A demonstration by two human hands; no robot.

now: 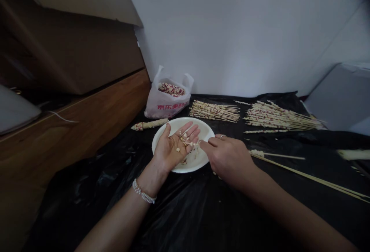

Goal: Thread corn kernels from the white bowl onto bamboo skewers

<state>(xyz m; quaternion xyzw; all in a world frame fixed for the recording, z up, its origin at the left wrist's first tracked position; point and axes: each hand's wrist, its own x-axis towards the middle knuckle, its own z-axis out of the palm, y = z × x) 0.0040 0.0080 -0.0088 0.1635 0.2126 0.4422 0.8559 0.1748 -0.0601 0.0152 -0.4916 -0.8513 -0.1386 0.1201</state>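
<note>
My left hand (175, 146) lies palm up above a white bowl (155, 144), fingers stretched out. Several loose corn kernels (178, 149) rest on its palm and fingers. In my right hand (224, 153), thumb and forefinger pinch a thin skewer (187, 143) that carries a few pale kernels near its tip. That tip points into my left palm; most of the skewer is hidden by the right hand. More kernels lie in the bowl below. Left of the bowl is a partly stripped corn cob (153, 124).
Behind the bowl stands a white plastic bag (164, 105) with speckled red-and-white cobs. Two piles of kernel-covered skewers, a nearer-centre pile (212, 111) and a right pile (268, 115), lie on black plastic sheeting (185, 213). Bare sticks (312, 177) are at right, a cardboard box (95, 51) at left.
</note>
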